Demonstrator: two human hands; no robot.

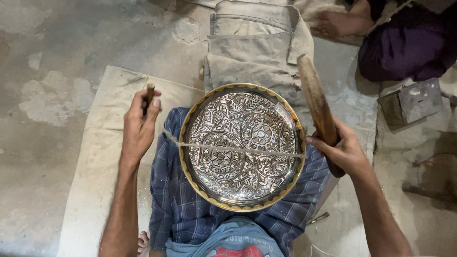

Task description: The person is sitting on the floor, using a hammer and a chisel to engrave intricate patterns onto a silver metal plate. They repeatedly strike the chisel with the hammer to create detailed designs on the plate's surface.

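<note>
Hands apart, each clamped on a tool, either side of an engraved plate

Left hand [139, 124] pinching a small chisel [149, 96]; right hand [343, 151] gripping a wooden mallet [316, 102], head tilted far. Plate [242, 147] resting on the lap between them, brass-rimmed, cord [233, 148] stretched across. Metal box [412, 102] on floor, far right

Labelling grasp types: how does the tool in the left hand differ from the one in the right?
The punch in the left hand is thin, short and near upright, pinched at the fingertips. The mallet in the right hand is thick, long, wooden, slanted up and away, held in a full fist. The punch is off the plate's left rim, the mallet off its right. Both are held clear of the plate.
</note>
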